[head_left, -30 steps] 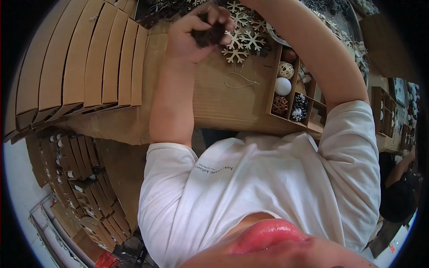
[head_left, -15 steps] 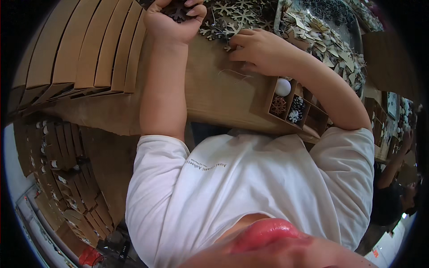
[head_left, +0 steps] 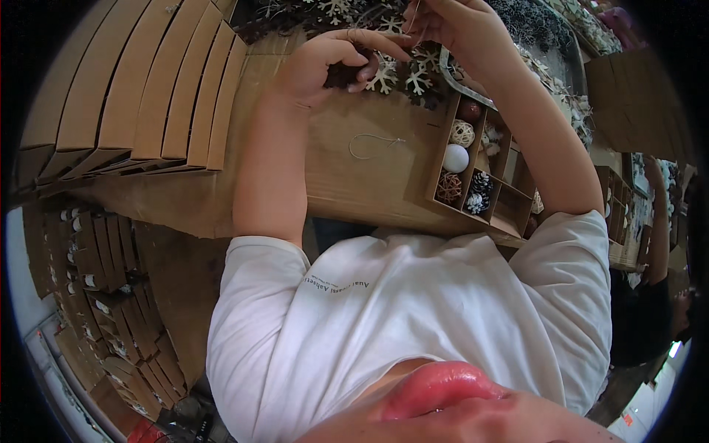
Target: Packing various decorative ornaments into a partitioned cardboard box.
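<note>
My left hand (head_left: 317, 68) is closed loosely around a dark brown snowflake piece, mostly hidden in the palm. Its forefinger stretches to the right, toward the other hand. At the top of the picture my right hand (head_left: 467, 35) pinches a thin string (head_left: 418, 16) near that fingertip. Behind and below the hands lie several pale wooden snowflakes (head_left: 419, 77). A loose loop of string (head_left: 352, 146) rests on the brown table covering nearer to me.
A divided cardboard box (head_left: 436, 177) with balls and pine cones stands under my right forearm. A metal-rimmed tray (head_left: 447, 71) heaped with pieces lies beyond it. Cardboard boxes (head_left: 140, 81) line the left side. Another person's arm (head_left: 656, 229) shows far right.
My right hand has moved up and farther away, now pinching string. My left hand has come nearer and to the right, its forefinger stretched out. The divided box shows more fully.
</note>
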Demonstrator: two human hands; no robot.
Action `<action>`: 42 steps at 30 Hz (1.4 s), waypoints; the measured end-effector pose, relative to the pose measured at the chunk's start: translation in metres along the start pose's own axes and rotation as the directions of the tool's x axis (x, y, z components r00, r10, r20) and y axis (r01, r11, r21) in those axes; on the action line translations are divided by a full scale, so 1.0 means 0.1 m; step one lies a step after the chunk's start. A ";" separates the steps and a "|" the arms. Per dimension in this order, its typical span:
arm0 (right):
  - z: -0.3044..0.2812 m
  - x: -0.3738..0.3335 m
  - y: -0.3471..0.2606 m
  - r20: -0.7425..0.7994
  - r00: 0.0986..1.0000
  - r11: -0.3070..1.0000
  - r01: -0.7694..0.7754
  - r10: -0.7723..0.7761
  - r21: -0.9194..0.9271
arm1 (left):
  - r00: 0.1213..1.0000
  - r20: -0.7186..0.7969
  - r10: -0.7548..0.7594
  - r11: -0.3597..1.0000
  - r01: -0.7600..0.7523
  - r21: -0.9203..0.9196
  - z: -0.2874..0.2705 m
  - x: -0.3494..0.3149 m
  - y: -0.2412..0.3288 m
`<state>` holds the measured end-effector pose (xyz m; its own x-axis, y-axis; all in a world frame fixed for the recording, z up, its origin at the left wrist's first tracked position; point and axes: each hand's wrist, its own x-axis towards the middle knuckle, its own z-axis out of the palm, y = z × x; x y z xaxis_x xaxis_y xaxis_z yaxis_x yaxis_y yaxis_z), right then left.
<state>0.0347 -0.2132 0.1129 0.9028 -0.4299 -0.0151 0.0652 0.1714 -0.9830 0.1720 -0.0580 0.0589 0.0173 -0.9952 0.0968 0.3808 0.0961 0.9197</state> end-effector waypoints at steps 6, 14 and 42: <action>0.00 0.01 0.02 -0.079 0.997 0.976 0.005 0.013 0.216 | 0.999 -0.037 0.039 0.993 -0.035 0.109 0.01 0.00 -0.01; 0.07 0.09 0.03 -0.182 0.981 0.950 -0.013 0.073 0.311 | 0.993 0.099 0.070 0.969 -0.091 0.231 -0.01 0.03 -0.05; -0.05 -0.08 0.22 0.156 0.979 0.991 -0.127 0.130 -0.034 | 0.988 -0.067 0.139 0.990 -0.140 -0.020 -0.07 -0.01 -0.02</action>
<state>0.0265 -0.2103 0.0907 0.9589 -0.2598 -0.1144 -0.0641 0.1944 -0.9788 0.1771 -0.0569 0.0540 0.1323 -0.9713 0.1975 0.3934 0.2343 0.8890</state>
